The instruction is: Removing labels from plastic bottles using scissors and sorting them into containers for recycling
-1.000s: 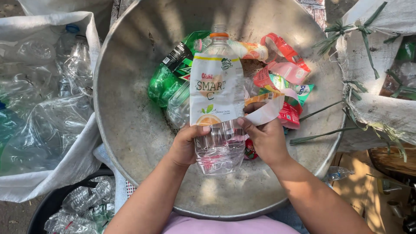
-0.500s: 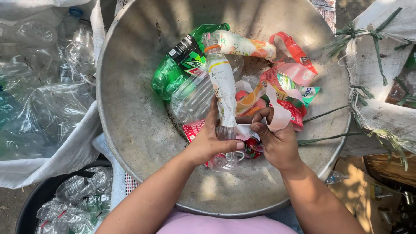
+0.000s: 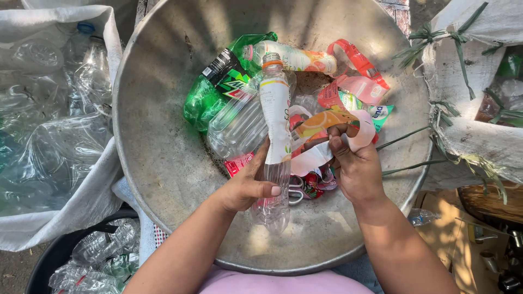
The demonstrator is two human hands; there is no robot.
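Both bare forearms reaching forward from the bottom edge, converging toward the middle. Left hand (image 3: 246,188) curled palm-inward, thumb lying across the front, fingers wrapped behind out of sight. Right hand (image 3: 355,169) back-up, wrist slightly bent, fingers folded under with thumb and forefinger pinched together at the top.

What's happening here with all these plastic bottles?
A person holds a clear plastic bottle in the left hand over a big metal basin, while the right hand pulls its label away. The label is partly off. More bottles and peeled labels lie in the basin.
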